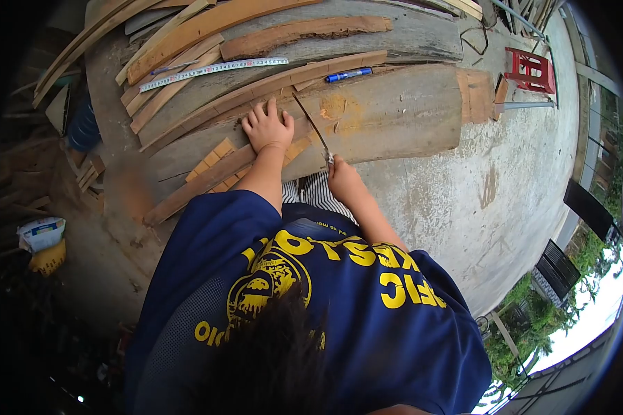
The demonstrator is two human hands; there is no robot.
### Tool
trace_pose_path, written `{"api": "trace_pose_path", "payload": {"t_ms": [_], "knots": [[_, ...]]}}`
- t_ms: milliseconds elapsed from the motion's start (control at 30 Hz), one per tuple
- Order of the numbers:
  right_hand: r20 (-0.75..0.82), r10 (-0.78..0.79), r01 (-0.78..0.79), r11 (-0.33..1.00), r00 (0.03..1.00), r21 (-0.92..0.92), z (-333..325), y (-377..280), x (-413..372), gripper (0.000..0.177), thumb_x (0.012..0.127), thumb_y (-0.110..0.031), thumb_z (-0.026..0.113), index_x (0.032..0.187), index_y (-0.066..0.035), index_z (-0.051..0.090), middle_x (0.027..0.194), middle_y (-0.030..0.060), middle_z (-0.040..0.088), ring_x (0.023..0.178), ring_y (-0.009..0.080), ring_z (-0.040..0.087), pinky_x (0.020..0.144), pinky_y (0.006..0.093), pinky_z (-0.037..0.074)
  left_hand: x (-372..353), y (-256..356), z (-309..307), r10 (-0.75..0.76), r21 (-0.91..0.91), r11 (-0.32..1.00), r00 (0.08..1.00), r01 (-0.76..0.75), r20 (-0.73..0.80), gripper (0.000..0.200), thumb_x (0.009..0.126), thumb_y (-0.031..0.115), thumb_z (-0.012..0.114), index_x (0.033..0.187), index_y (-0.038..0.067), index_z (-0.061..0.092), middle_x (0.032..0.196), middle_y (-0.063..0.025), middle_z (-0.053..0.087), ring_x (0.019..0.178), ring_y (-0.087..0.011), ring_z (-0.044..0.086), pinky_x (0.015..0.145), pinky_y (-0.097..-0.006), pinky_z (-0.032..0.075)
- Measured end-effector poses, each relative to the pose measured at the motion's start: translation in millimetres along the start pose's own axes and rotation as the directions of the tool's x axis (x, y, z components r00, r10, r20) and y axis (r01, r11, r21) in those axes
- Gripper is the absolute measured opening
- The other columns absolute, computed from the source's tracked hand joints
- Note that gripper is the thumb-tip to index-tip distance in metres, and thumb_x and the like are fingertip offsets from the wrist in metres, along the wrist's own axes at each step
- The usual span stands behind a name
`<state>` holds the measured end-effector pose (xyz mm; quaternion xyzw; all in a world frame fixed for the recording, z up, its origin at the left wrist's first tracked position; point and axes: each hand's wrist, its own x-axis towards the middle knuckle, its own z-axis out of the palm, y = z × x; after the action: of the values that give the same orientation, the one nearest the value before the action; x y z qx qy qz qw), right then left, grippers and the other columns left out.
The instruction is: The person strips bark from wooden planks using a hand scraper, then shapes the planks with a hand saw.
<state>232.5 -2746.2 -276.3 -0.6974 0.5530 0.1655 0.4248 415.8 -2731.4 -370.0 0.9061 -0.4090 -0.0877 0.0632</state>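
My right hand (344, 178) is closed round the pale handle of a thin, dark-bladed saw (313, 126). The blade runs up and left from my fist, crossing the end of a long brown wooden strip (211, 178). My left hand (268, 128) lies on that strip with its fingers spread, left of the blade. Under the strip, crosswise, sits a lighter wood piece (218, 153) with lines marked across it. A wide grey plank (408, 114) supports the work. Beyond my left hand stretches a curved batten (256, 91) with pencil-like cross marks.
A blue marker (348, 75) and a white measuring tape (214, 72) lie among curved boards (304, 36) at the far side. A red plastic stool (531, 71) stands on the concrete floor (505, 173) to the right. Bags (43, 242) sit at left.
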Motion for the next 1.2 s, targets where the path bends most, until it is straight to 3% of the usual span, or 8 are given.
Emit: {"api": "trace_pose_path", "payload": {"t_ms": [267, 367, 500, 700, 833, 900, 1033, 1200], "knots": [[0.083, 0.064, -0.057, 0.995, 0.994, -0.081, -22.1, -6.6, -39.0, 0.024, 0.092, -0.018, 0.041, 0.097, 0.004, 0.049, 0.084, 0.0336, 0.061, 0.084, 0.049, 0.059, 0.075, 0.0549, 0.047, -1.9, -0.7, -0.9, -0.018, -0.011, 1.0, 0.999, 0.019, 0.032, 0.047, 0.082, 0.039, 0.05, 0.123, 0.016, 0.054, 0.117, -0.0122, 0.05, 0.112, -0.0295, 0.044, 0.102, -0.0456, 0.024], [0.0, 0.019, -0.019, 0.999, 1.0, 0.046, -1.7, -10.5, -3.0, 0.023, 0.092, -0.018, 0.043, 0.094, 0.003, 0.05, 0.084, 0.033, 0.06, 0.084, 0.0505, 0.057, 0.074, 0.056, 0.046, 1.5, 0.6, -1.3, -0.01, -0.03, 1.0, 0.999, 0.011, 0.033, 0.047, 0.082, 0.039, 0.049, 0.123, 0.015, 0.053, 0.117, -0.0122, 0.05, 0.112, -0.0296, 0.044, 0.102, -0.0455, 0.024], [0.025, 0.082, -0.083, 0.996, 0.996, 0.015, 4.6, -21.5, 13.6, 0.023, 0.091, -0.018, 0.044, 0.095, 0.004, 0.05, 0.085, 0.0332, 0.059, 0.085, 0.0501, 0.056, 0.076, 0.0557, 0.045, 1.6, 0.0, -1.4, -0.016, -0.017, 1.0, 0.999, 0.016, 0.03, 0.048, 0.082, 0.039, 0.049, 0.123, 0.015, 0.054, 0.118, -0.012, 0.05, 0.112, -0.0293, 0.044, 0.102, -0.0451, 0.024], [0.055, 0.069, -0.069, 0.997, 0.996, -0.019, -16.8, -0.6, -45.6, 0.023, 0.092, -0.018, 0.043, 0.098, 0.002, 0.051, 0.086, 0.0329, 0.059, 0.084, 0.0501, 0.057, 0.075, 0.0555, 0.046, -1.3, 1.6, -0.2, -0.024, -0.034, 0.999, 0.999, 0.025, 0.035, 0.047, 0.082, 0.039, 0.049, 0.122, 0.015, 0.054, 0.118, -0.0119, 0.05, 0.112, -0.0287, 0.044, 0.102, -0.045, 0.023], [0.049, 0.05, -0.051, 0.999, 0.998, 0.019, 7.6, -0.2, 4.1, 0.023, 0.092, -0.018, 0.043, 0.099, 0.002, 0.051, 0.086, 0.0326, 0.059, 0.084, 0.0502, 0.056, 0.075, 0.0561, 0.045, 0.5, 0.3, -2.5, -0.021, -0.045, 0.999, 0.999, 0.022, 0.031, 0.047, 0.082, 0.039, 0.049, 0.121, 0.014, 0.055, 0.118, -0.0125, 0.05, 0.112, -0.0286, 0.044, 0.102, -0.0455, 0.023], [-0.033, -0.038, 0.041, 0.997, 0.999, 0.073, 12.3, -2.5, 26.0, 0.023, 0.092, -0.019, 0.043, 0.099, 0.002, 0.051, 0.086, 0.0326, 0.059, 0.085, 0.0502, 0.056, 0.075, 0.0565, 0.044, -1.4, -0.6, 0.0, -0.018, -0.042, 0.999, 0.999, 0.019, 0.027, 0.047, 0.082, 0.039, 0.049, 0.121, 0.014, 0.055, 0.118, -0.0124, 0.05, 0.113, -0.0285, 0.044, 0.102, -0.0456, 0.024], [0.08, 0.076, -0.076, 0.997, 0.994, -0.003, -16.5, -4.4, -21.4, 0.024, 0.092, -0.02, 0.044, 0.099, 0.002, 0.051, 0.088, 0.0328, 0.059, 0.087, 0.0496, 0.056, 0.077, 0.0554, 0.044, -1.5, -0.7, -1.4, -0.007, -0.029, 1.0, 0.999, 0.009, 0.041, 0.047, 0.083, 0.038, 0.048, 0.123, 0.014, 0.053, 0.119, -0.0124, 0.049, 0.114, -0.0285, 0.043, 0.102, -0.0457, 0.024], [0.003, 0.085, -0.085, 0.996, 0.996, -0.005, -14.8, 24.2, -41.4, 0.024, 0.092, -0.019, 0.044, 0.101, 0.002, 0.053, 0.088, 0.0327, 0.059, 0.089, 0.0489, 0.056, 0.078, 0.0535, 0.045, 0.2, -0.2, -2.3, -0.018, -0.032, 0.999, 0.998, 0.019, 0.055, 0.048, 0.083, 0.039, 0.047, 0.124, 0.015, 0.053, 0.12, -0.0117, 0.049, 0.114, -0.0284, 0.043, 0.103, -0.0454, 0.023]]}}
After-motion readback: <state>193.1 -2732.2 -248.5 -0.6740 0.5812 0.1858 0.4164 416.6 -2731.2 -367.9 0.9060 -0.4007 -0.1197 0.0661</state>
